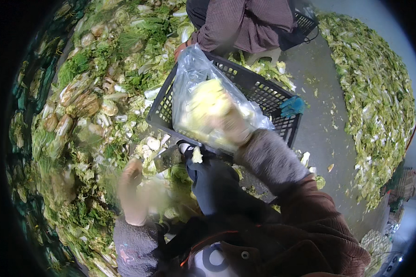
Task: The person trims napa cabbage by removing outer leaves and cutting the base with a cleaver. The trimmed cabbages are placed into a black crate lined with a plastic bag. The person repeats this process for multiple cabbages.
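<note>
My right hand [234,126], blurred by motion, holds a trimmed yellow napa cabbage [209,95] at a clear plastic bag [190,64]. The bag lines a black plastic crate [154,116] in front of me; pale pieces show through its film. My left hand [133,190] is low on the left above cabbage trimmings. It is blurred too, and I cannot tell if its fingers hold anything. Near it, beside my foot, is a broad metal blade [168,159], its handle not made out. A small leaf piece [197,155] rests by my shoe.
Across the crate sits another person [228,26], one hand [181,51] at its far left corner. A blue glove [293,106] hangs on the crate's right rim. Whole cabbages and leaves [72,90] heap at left; a leaf pile [374,93] lines the right wall beyond the grey floor [329,149].
</note>
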Demonstrator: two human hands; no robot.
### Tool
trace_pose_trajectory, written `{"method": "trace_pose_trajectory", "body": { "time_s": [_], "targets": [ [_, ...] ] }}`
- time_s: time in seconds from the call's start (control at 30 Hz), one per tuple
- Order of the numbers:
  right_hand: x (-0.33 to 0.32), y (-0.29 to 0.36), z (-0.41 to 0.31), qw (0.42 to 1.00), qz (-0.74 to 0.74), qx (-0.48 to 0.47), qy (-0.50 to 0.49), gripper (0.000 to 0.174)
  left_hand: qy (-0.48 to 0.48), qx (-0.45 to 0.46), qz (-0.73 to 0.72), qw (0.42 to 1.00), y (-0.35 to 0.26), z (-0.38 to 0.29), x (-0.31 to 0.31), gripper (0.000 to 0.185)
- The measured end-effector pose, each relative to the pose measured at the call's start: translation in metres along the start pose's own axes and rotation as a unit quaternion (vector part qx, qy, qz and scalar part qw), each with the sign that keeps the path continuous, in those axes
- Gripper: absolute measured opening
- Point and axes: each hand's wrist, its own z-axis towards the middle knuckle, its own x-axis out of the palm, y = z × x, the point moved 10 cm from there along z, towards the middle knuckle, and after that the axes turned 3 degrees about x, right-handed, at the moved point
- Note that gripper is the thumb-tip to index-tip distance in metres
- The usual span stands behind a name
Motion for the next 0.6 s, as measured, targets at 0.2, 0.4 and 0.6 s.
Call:
{"method": "trace_pose_trajectory", "body": {
  "time_s": [0.2, 0.4, 0.6],
  "targets": [
    [-0.147, -0.073, 0.045, 0.908, -0.382, -0.057, -0.163, 0.073, 0.248, 0.251, 0.271, 0.896, -0.012, 0.088, 0.122, 0.039],
    [-0.170, -0.231, 0.081, 0.815, -0.529, 0.239, 0.010, 0.059, 0.475, 0.143, 0.591, 0.637, 0.101, 0.189, 0.267, 0.068],
    [-0.247, -0.212, 0.063, 0.610, -0.723, 0.323, -0.022, 0.049, 0.306, -0.006, 0.751, 0.585, 0.150, 0.244, 0.179, 0.030]
  ]
}}
